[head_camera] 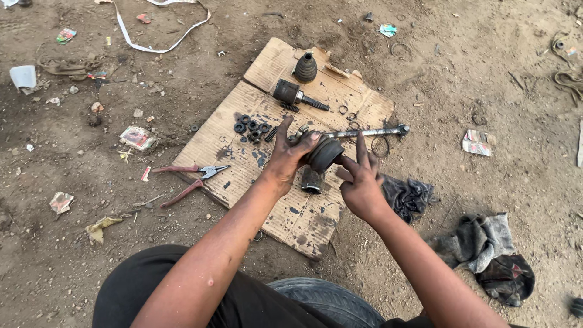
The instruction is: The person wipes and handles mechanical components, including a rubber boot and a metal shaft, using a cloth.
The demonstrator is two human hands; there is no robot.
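My left hand (289, 153) grips the near end of a drive shaft assembly, with the thumb over a black rubber boot (325, 155). My right hand (359, 180) touches the boot's right side with its fingers spread. The bare metal shaft (370, 132) runs right from the boot, over a sheet of cardboard (243, 152) on the dirt. A dark metal joint piece (313, 180) lies under the boot. On the cardboard lie a second joint with a stub shaft (294, 95), a conical rubber boot (305, 68) and several small black rings and balls (251, 129).
Red-handled pliers (191, 177) lie open at the cardboard's left edge. Dark rags (408, 195) lie right of my hands, and more cloth (489, 249) lies further right. A tyre (328, 300) sits by my legs. Litter and a white strap (158, 44) are scattered on the dirt.
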